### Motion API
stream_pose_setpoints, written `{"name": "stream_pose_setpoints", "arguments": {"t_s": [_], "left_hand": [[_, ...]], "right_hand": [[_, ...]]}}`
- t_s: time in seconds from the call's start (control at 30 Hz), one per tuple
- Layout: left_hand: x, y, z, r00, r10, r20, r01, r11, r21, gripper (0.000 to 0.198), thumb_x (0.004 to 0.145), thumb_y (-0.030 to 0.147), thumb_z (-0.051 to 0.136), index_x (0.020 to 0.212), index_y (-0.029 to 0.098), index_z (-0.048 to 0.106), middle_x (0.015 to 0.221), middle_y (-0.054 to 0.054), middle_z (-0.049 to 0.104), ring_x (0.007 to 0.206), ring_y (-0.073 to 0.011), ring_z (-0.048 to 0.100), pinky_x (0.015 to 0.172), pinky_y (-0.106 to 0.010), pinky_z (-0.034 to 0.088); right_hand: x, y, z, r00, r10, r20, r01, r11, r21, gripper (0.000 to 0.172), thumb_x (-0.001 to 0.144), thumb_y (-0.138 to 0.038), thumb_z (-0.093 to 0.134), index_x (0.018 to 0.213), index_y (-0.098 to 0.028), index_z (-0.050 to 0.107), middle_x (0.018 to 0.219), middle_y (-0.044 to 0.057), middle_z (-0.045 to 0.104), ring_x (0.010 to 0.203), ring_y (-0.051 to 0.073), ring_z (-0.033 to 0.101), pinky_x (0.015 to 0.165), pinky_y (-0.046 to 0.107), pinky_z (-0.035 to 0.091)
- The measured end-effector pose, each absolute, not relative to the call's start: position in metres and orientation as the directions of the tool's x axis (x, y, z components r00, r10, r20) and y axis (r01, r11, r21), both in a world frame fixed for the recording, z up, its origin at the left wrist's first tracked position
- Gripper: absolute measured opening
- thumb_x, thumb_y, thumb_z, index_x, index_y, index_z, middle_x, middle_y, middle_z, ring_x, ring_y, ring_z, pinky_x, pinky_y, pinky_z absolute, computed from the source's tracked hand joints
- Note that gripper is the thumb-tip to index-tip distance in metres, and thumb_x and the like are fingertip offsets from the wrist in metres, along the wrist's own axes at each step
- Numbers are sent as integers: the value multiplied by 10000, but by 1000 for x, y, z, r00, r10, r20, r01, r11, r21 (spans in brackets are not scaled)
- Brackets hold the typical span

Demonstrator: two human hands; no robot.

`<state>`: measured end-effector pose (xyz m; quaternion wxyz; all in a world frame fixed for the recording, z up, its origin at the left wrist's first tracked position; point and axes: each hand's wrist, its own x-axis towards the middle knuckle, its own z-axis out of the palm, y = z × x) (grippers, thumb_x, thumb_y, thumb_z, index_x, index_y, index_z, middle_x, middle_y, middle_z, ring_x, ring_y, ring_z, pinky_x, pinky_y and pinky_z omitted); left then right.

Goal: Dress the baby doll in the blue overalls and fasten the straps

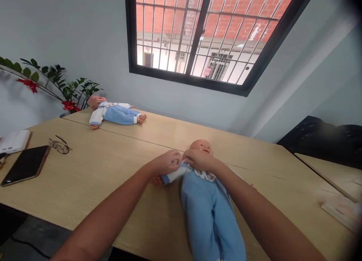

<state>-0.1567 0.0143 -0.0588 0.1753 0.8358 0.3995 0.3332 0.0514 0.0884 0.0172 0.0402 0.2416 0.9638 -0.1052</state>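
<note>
A baby doll (213,204) in a white top and light blue overalls lies on its back on the table, its head at the far end and its legs toward me. At its shoulder, the fingers of my right hand (198,159) are pinched on a thin whitish bit of the doll's clothing (185,161). This hand hides the doll's neck and part of its face. Just left of it, my left hand (167,161) is closed above the doll's white sleeve (177,173). What its curled fingers hold, if anything, is hidden.
A second doll (118,113) in similar clothes lies at the back left, near a potted plant (72,91). Eyeglasses (60,145), a dark phone (26,165) and a white box-like device (15,141) rest on the left side. A black chair (325,136) stands at the right.
</note>
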Motion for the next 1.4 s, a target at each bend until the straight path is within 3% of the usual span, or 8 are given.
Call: {"name": "stream_pose_setpoints", "arguments": {"t_s": [0.23,0.43,0.6,0.8,0.9,1.07,1.2,1.4], "left_hand": [[-151,9,-52,509,767,390,499,-632,593,178,875,192,471,700,209,493,871,-27,547,858,-187,528,823,-320,472],[-136,-20,-36,501,714,490,503,-700,506,311,956,395,558,711,204,539,939,-66,599,952,-213,530,916,-355,450],[-124,-44,-37,506,690,517,522,-722,453,495,830,655,709,694,198,573,924,-64,636,874,-200,582,794,-330,469],[-110,-59,-48,494,691,528,752,-644,139,342,1004,417,518,758,211,636,927,-68,665,820,-196,614,740,-364,462],[-101,-67,-47,503,697,511,782,-619,74,322,1028,407,468,870,220,676,939,-78,663,824,-207,627,714,-373,469],[-82,-80,-48,528,713,461,773,-629,88,391,1029,402,464,749,216,663,833,-83,637,751,-205,615,644,-360,461],[-80,-77,-56,463,766,446,819,-563,115,368,1018,408,479,766,222,672,870,-72,657,715,-178,605,631,-330,457],[-87,-64,-68,412,822,394,749,-551,367,356,1008,387,487,722,208,602,911,-50,659,746,-156,604,672,-297,460]], "right_hand": [[86,85,15,-858,485,170,382,824,-418,162,982,-230,513,919,-199,659,1016,96,728,969,224,646,893,350,492],[100,94,-2,-763,581,282,430,783,-450,134,968,-216,527,928,-195,653,1021,96,721,989,232,629,924,377,472],[104,97,-18,-676,652,344,503,749,-431,109,947,-197,538,947,-181,646,1005,88,716,966,220,623,892,350,456],[94,94,-24,-583,762,283,655,647,-391,103,944,-188,552,891,-170,637,968,80,719,937,203,617,830,302,431],[90,93,-27,-516,821,244,722,570,-391,100,950,-204,571,902,-171,653,976,84,734,921,200,628,773,284,414],[86,88,-32,-430,883,188,800,469,-374,149,991,-279,575,931,-189,677,999,90,753,889,215,660,715,288,398],[85,84,-35,-432,884,178,811,468,-351,168,986,-319,594,1001,-197,708,1095,97,751,953,235,671,742,290,424],[83,79,-39,-474,856,206,799,517,-308,198,989,-335,592,1042,-202,729,1147,93,746,1008,226,666,779,279,445]]}}
